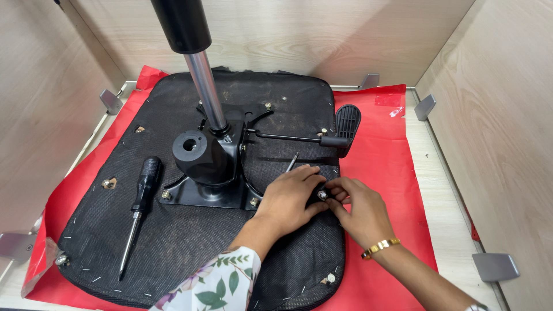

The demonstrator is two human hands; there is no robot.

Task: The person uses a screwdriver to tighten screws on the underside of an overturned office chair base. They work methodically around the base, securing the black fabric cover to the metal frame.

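While both hands, left hand and right hand, pinch the small bolt on the seat base, keep it square; screwdriver lies near.

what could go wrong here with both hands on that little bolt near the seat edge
The small silver bolt sits pinched between the fingers of the left hand and right hand; it might slip and roll off the black fabric seat underside onto the red sheet. The tall chrome gas cylinder stands upright close by, so a forearm might knock it. The black-handled screwdriver lies loose and may roll.
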